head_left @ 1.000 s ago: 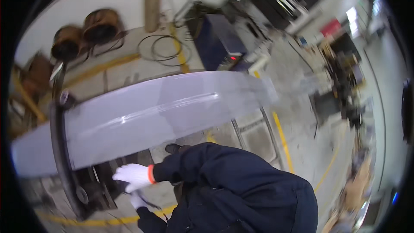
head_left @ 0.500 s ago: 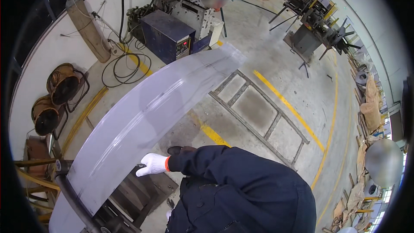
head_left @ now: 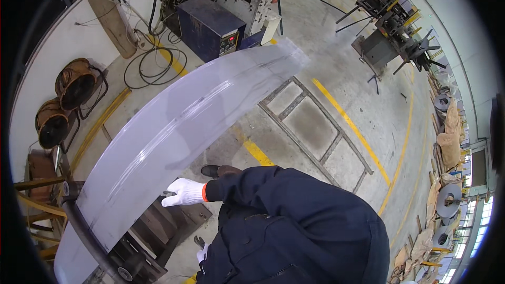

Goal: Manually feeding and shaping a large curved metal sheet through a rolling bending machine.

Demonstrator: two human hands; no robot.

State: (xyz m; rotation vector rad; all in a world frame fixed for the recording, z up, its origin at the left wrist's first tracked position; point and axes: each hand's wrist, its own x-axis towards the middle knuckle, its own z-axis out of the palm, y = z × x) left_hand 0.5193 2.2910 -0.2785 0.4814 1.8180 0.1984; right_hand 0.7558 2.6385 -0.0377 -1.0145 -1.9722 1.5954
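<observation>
Long curved metal sheet [head_left: 173,131]: near end carried on dark roller stand [head_left: 100,242], far end unsupported above floor, toward blue welding machine [head_left: 210,26]. Left hand [head_left: 181,193], white glove: fingers laid at sheet's near long edge, grip not discernible. Right hand [head_left: 200,255]: mostly hidden behind dark jacket, state cannot be told. Progress, judged: sheet apparently mid-feed, unfinished.

- One fisheye view from my head, tilted steeply down over my dark jacket [head_left: 294,231] to the workshop floor [head_left: 336,73].
- It faces forward across the long metal sheet [head_left: 173,131], which lies close below me.
- Straight lines bend near the rim; the far machines look small.
</observation>
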